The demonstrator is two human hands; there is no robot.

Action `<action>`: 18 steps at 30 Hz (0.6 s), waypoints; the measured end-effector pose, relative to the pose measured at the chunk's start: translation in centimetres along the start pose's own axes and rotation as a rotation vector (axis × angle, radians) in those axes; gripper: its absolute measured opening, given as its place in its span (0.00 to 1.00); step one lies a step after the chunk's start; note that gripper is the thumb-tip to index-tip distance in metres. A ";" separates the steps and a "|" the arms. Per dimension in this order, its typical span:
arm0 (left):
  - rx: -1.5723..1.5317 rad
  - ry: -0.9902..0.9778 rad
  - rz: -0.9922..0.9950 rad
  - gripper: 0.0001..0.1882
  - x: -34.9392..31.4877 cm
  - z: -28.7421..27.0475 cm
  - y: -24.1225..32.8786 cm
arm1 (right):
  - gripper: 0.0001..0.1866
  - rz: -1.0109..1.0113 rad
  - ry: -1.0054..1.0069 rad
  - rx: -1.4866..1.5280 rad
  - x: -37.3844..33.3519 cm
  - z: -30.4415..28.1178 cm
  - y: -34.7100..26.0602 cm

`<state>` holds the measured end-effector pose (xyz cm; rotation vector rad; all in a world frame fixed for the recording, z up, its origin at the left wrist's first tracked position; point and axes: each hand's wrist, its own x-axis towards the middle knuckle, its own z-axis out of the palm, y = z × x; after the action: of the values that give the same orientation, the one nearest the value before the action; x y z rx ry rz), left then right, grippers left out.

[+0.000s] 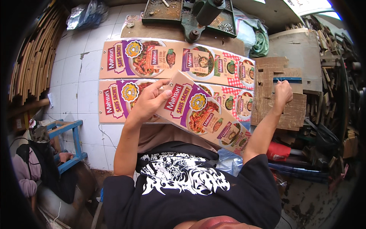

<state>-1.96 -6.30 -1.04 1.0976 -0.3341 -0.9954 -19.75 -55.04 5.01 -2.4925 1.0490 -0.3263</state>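
Observation:
My left hand (pixel 151 100) pinches the upper left corner of a long printed banner card (pixel 198 110), thumb on top. The card slants down to the right across my lap. It shows purple, tan and red-checked artwork with pictures of food. Beneath it lie two similar long panels, a far printed panel (pixel 177 61) and a near printed panel (pixel 114 101), side by side, with small eyelets at their left ends. My right hand (pixel 283 93) is closed in a fist over brown cardboard (pixel 280 108), just in front of a blue strip (pixel 293 80). Whatever it may hold is hidden.
A green metal press (pixel 207 17) with trays of small metal bits stands beyond the panels. Stacked wooden strips (pixel 36 53) line the left wall, with more wood at right. A blue frame (pixel 72 141) and another person's hand (pixel 65 157) are at lower left.

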 end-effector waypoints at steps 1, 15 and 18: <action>0.017 -0.001 -0.006 0.21 -0.2 -0.2 -0.4 | 0.14 0.187 0.092 0.266 -2.2 0.2 -1.0; -0.014 -0.023 -0.002 0.19 0.5 0.6 0.3 | 0.06 -0.502 -0.171 0.476 -15.9 11.8 -23.2; -0.035 -0.038 -0.010 0.20 0.6 0.1 -0.4 | 0.06 -0.571 -0.195 0.460 -16.1 13.5 -23.7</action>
<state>-1.93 -6.91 -1.46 1.0502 -0.3409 -1.0286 -11.09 -24.63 3.06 -2.2830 0.1380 -0.4209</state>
